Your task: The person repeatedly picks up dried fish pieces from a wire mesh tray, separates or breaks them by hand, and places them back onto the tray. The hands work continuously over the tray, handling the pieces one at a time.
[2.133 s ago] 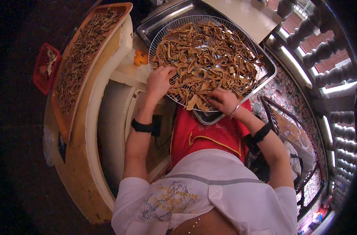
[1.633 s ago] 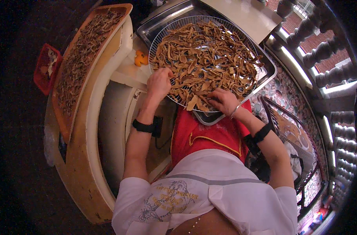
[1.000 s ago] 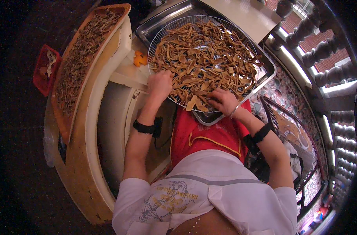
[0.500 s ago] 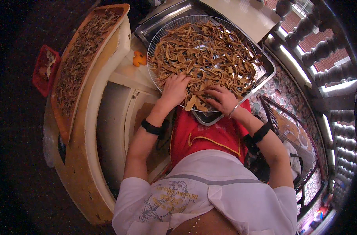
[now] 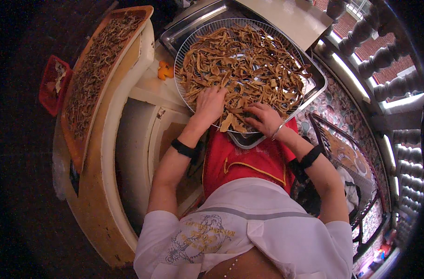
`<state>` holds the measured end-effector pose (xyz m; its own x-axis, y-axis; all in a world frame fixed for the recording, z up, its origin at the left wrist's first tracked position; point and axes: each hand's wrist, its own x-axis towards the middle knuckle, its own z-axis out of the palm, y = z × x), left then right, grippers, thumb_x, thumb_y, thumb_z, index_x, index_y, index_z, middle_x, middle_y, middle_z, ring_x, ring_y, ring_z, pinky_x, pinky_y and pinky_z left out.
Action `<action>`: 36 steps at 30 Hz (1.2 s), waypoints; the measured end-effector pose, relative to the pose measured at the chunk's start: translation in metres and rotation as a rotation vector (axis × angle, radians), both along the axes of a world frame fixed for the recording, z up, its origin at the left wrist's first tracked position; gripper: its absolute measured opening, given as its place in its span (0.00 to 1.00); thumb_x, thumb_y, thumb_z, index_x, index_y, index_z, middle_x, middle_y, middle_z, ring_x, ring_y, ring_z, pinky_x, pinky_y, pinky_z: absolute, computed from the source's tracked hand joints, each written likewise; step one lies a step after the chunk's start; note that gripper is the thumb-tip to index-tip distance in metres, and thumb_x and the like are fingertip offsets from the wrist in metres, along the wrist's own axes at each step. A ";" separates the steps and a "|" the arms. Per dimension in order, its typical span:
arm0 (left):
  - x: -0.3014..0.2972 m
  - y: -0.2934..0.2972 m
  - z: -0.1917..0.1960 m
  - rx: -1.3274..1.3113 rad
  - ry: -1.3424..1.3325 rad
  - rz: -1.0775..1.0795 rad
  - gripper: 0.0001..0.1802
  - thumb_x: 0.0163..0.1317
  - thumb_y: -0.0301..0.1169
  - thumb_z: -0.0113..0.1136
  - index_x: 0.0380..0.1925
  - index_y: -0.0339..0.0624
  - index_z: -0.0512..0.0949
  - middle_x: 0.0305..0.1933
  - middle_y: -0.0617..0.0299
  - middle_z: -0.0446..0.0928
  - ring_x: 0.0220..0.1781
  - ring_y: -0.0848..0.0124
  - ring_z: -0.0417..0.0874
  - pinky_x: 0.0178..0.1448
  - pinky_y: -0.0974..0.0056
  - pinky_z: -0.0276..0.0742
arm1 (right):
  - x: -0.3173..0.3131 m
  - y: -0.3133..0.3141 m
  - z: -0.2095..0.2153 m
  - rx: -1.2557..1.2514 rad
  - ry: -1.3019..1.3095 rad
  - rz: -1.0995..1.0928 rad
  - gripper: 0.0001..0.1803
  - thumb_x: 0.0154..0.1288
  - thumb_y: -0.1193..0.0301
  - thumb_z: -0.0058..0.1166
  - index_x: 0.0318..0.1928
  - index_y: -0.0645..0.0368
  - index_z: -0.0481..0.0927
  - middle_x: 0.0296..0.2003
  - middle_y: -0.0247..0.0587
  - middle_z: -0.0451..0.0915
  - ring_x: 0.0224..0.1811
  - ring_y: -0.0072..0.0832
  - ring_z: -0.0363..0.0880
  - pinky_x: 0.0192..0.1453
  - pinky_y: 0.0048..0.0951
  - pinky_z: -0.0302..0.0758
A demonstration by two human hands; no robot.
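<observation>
In the head view, a round wire rack (image 5: 177, 83) is seen in the middle of the far part of the scene, set over a rectangular metal tray (image 5: 179, 38). The rack is covered with dried brown slices (image 5: 216, 51), spread in an uneven layer through which bright gaps are left. At the rack's near left part the left hand (image 5: 211, 102) is laid over the slices, with its fingers bent down among them. The right hand (image 5: 266, 120) is placed at the near edge, right of the left hand and apart from it, with its fingertips lowered to the slices. Whether a slice is gripped by either hand cannot be told, as the fingertips are partly hidden.

A black band (image 5: 183, 148) is worn on the left wrist, and a bracelet (image 5: 278, 131) on the right one. Below the rack's near edge a red garment (image 5: 251, 165) with yellow trim is seen. On the left, an orange tray (image 5: 75, 151) is filled with thin dried strips (image 5: 98, 69) and rested on a curved yellowish cabinet (image 5: 96, 200); a small red basket (image 5: 48, 100) is seen left of it. An orange object (image 5: 165, 70) is placed just left of the rack. The right side is lined with balusters (image 5: 398, 86).
</observation>
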<state>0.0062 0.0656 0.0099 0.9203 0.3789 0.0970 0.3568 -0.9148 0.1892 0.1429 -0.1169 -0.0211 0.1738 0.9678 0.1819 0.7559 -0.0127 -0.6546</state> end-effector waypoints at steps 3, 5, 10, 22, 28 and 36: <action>0.002 0.003 0.001 -0.078 -0.069 0.031 0.14 0.49 0.30 0.61 0.37 0.42 0.73 0.36 0.53 0.74 0.41 0.53 0.75 0.45 0.52 0.70 | -0.001 0.000 0.003 -0.017 0.005 -0.005 0.19 0.60 0.61 0.52 0.49 0.55 0.75 0.44 0.47 0.75 0.48 0.45 0.73 0.51 0.41 0.71; 0.001 0.006 0.001 -0.165 -0.124 0.046 0.13 0.49 0.29 0.61 0.36 0.41 0.73 0.34 0.53 0.75 0.39 0.54 0.76 0.44 0.54 0.71 | -0.001 0.000 0.004 -0.020 0.009 -0.003 0.19 0.60 0.61 0.52 0.49 0.56 0.75 0.44 0.47 0.75 0.48 0.45 0.73 0.52 0.41 0.71; -0.003 0.008 0.003 -0.656 -0.222 0.249 0.10 0.54 0.28 0.56 0.37 0.39 0.73 0.35 0.52 0.76 0.42 0.55 0.77 0.45 0.55 0.71 | 0.000 0.000 0.003 -0.051 0.019 0.000 0.19 0.61 0.60 0.51 0.49 0.56 0.75 0.45 0.48 0.75 0.49 0.45 0.73 0.54 0.41 0.70; -0.006 0.004 0.012 -0.594 -0.182 0.077 0.13 0.63 0.35 0.51 0.40 0.38 0.76 0.31 0.59 0.79 0.34 0.65 0.80 0.38 0.64 0.73 | -0.004 -0.002 0.018 -0.077 0.237 -0.087 0.28 0.63 0.59 0.48 0.62 0.52 0.61 0.53 0.52 0.72 0.53 0.49 0.72 0.56 0.42 0.70; -0.006 0.009 0.010 -0.731 -0.076 -0.052 0.13 0.64 0.37 0.50 0.36 0.38 0.76 0.28 0.60 0.76 0.32 0.69 0.76 0.39 0.65 0.72 | -0.002 -0.002 0.016 -0.031 0.260 -0.056 0.29 0.64 0.59 0.48 0.64 0.49 0.60 0.54 0.51 0.71 0.54 0.49 0.71 0.56 0.43 0.70; -0.005 0.007 0.017 -0.911 0.052 -0.068 0.12 0.61 0.35 0.53 0.37 0.40 0.78 0.28 0.62 0.78 0.31 0.73 0.78 0.37 0.66 0.72 | 0.004 -0.001 0.016 -0.107 0.217 0.083 0.26 0.62 0.63 0.52 0.60 0.53 0.67 0.46 0.47 0.74 0.49 0.45 0.73 0.52 0.38 0.70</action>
<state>0.0011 0.0730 0.0265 0.9382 0.2338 -0.2552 0.3361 -0.4388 0.8334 0.1472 -0.1184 -0.0054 0.1170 0.9921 0.0450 0.5991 -0.0344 -0.8000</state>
